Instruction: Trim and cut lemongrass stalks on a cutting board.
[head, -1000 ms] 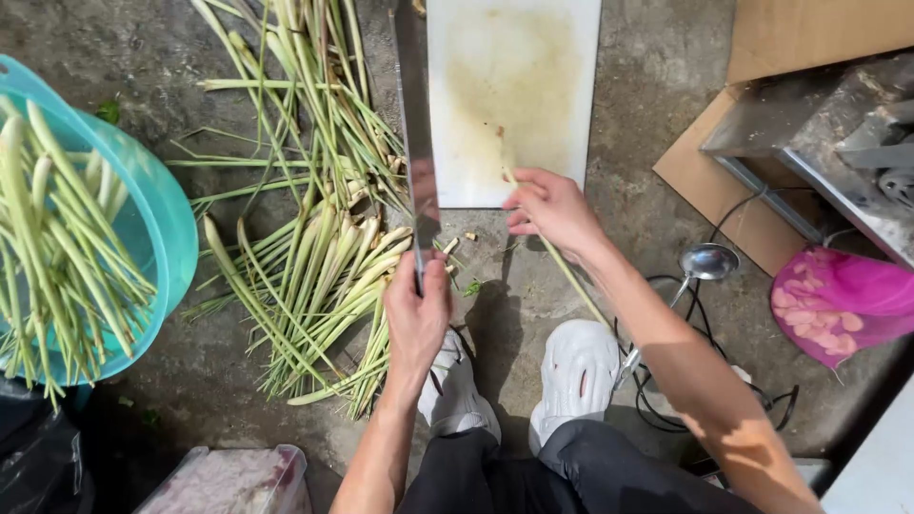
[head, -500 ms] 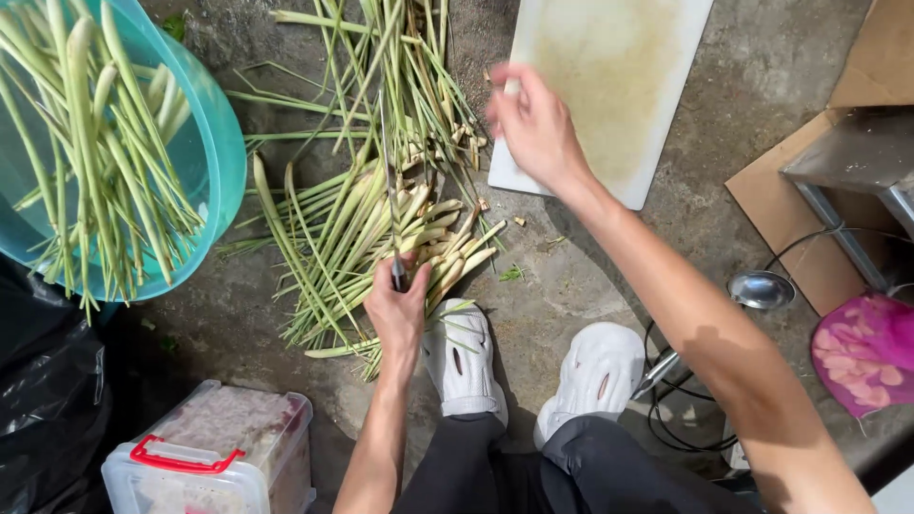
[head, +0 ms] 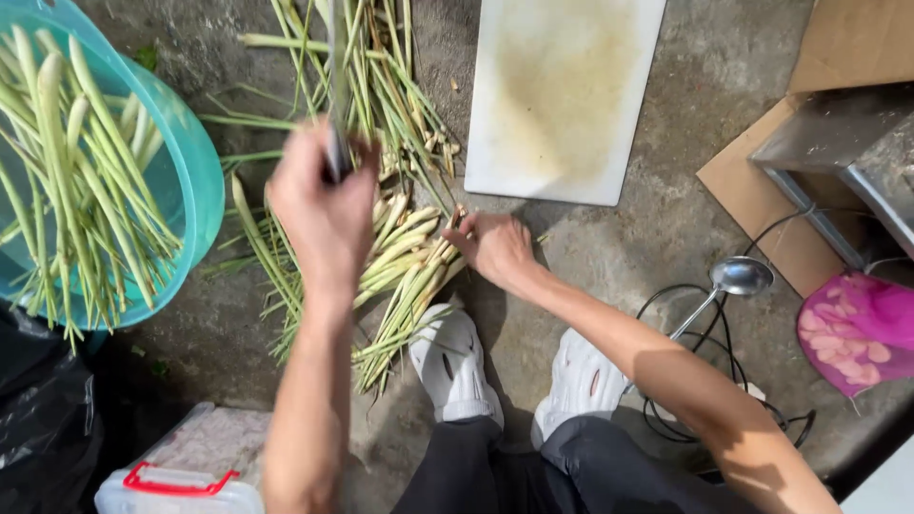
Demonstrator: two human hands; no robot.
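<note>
Two hands: both belonged to the person wearing the camera, who crouched over a concrete floor (head: 666, 238).
Basin: a big turquoise tub (head: 195, 181) stood at the left, loaded with trimmed green stalks (head: 67, 181).
Cutting board: a white, stained board (head: 562, 95) lay flat at the top centre, nothing on it.
Stalk pile: a loose heap of long green stalks (head: 400, 257) with pale butt ends lay on the floor between the basin and the board, reaching down to the left shoe.
Cardboard: a brown sheet (head: 762, 209) lay at the right, under a metal box (head: 847, 152).
Cloth: a pink patterned piece (head: 862, 328) sat at the far right.
Container: a clear plastic box (head: 181, 466) with a red handle stood at the bottom left.
Shoes: a white pair (head: 514, 366), just below the pile.
Left hand: the left hand (head: 324, 205) was raised above the pile, fist clenched round the handle of a knife (head: 335, 86); the blade pointed away, blurred.
Right hand: the right hand (head: 495, 247) was down at the pile's right edge, fingers curled on the pale stalk ends; whether it truly gripped one, I cannot tell.
Ladle: a metal ladle (head: 733, 281) lay to the right by black cables.
</note>
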